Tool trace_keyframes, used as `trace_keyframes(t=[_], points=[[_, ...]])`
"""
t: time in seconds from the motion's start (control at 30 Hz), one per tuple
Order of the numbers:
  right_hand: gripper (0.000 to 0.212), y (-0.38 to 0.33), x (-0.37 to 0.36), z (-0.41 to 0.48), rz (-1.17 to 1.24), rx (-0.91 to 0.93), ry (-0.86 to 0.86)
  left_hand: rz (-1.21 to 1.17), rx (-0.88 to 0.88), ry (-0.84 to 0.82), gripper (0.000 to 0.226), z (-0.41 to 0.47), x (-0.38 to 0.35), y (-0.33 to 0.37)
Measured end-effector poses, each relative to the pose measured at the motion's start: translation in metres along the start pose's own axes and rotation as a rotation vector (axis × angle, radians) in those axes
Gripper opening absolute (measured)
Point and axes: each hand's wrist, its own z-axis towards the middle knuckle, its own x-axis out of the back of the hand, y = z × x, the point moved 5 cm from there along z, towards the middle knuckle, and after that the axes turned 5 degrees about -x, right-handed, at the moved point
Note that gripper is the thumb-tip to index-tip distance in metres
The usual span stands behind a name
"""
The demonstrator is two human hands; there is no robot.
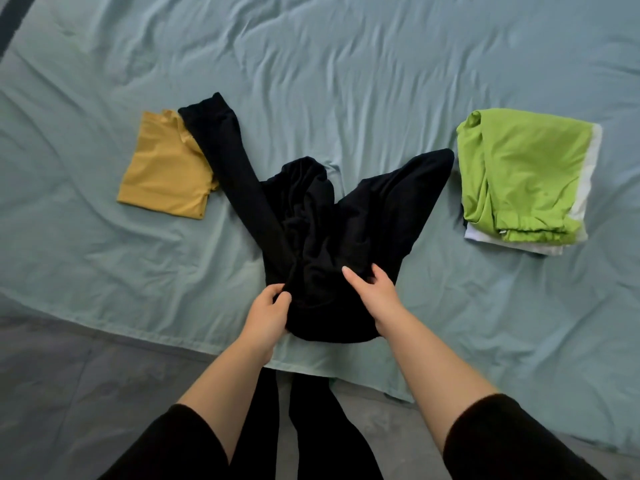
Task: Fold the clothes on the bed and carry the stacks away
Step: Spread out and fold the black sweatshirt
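Observation:
A black long-sleeved garment (311, 230) lies crumpled in the middle of the bed, its sleeves spread up to the left and right. My left hand (268, 311) pinches its lower left edge. My right hand (372, 292) grips the cloth at its lower right, thumb tucked into a fold. A folded mustard-yellow top (166, 171) lies to the left, with the black left sleeve overlapping its right edge. To the right sits a stack with a folded lime-green garment (523, 174) on top of white cloth (581, 192).
The pale teal bedsheet (346, 64) is wrinkled and covers most of the view. Its near edge runs diagonally from lower left to lower right. Grey floor (69, 393) lies below it. My legs in black stand at the bed's edge.

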Motion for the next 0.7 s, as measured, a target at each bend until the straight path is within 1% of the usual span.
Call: trace_keyframes(t=[0.03,0.07,0.1,0.13,0.17,0.2,0.27,0.33,0.4,0.43,0.47,0.5,0.53,0.57,0.63,0.67,0.7], points=[[0.045,-0.001,-0.007,0.007,0.035,-0.007,0.017,-0.003,0.000,-0.005,0.020,0.001,0.000,0.000],[0.018,-0.005,-0.009,0.011,0.035,0.005,0.083,0.010,-0.004,-0.004,0.021,0.002,0.001,-0.001],[0.017,-0.010,-0.009,0.013,0.033,0.042,0.168,0.029,-0.009,0.010,0.021,0.002,0.004,-0.002],[0.026,-0.012,-0.005,0.015,0.034,0.082,0.242,0.051,-0.016,0.041,0.020,0.002,0.009,-0.002],[0.027,-0.013,0.001,0.015,0.088,0.103,0.284,0.064,-0.027,0.080,0.018,0.002,0.016,-0.003],[0.022,-0.011,0.008,0.014,0.188,0.100,0.295,0.077,-0.042,0.124,0.015,0.002,0.024,-0.004],[0.010,0.003,0.019,0.012,0.508,0.016,0.204,0.118,-0.072,0.194,0.009,-0.003,0.038,-0.004],[0.022,0.023,0.028,0.007,0.794,-0.094,0.087,0.150,-0.115,0.204,0.010,-0.009,0.041,0.000],[0.026,0.044,0.039,-0.001,0.903,-0.152,0.090,0.181,-0.160,0.180,0.013,-0.014,0.031,0.005],[0.022,0.051,0.043,-0.006,0.905,-0.163,0.107,0.240,-0.203,0.183,0.010,-0.017,0.024,0.010],[0.018,0.058,0.047,-0.011,0.848,-0.177,0.133,0.354,-0.272,0.206,0.010,-0.020,0.017,0.017],[0.016,0.063,0.051,-0.016,0.753,-0.183,0.163,0.469,-0.343,0.236,0.011,-0.024,0.010,0.026],[0.017,0.067,0.055,-0.020,0.625,-0.184,0.208,0.519,-0.400,0.257,0.013,-0.029,0.002,0.034],[0.016,0.071,0.060,-0.024,0.507,-0.178,0.261,0.490,-0.430,0.237,0.014,-0.033,-0.006,0.040],[0.008,0.066,0.072,-0.031,0.343,-0.097,0.357,0.287,-0.400,0.103,0.016,-0.043,-0.030,0.050],[0.015,0.057,0.076,-0.037,0.292,-0.034,0.373,0.213,-0.362,0.027,0.015,-0.048,-0.044,0.053],[0.026,0.047,0.077,-0.042,0.273,0.011,0.329,0.182,-0.342,-0.044,0.015,-0.054,-0.060,0.055]])
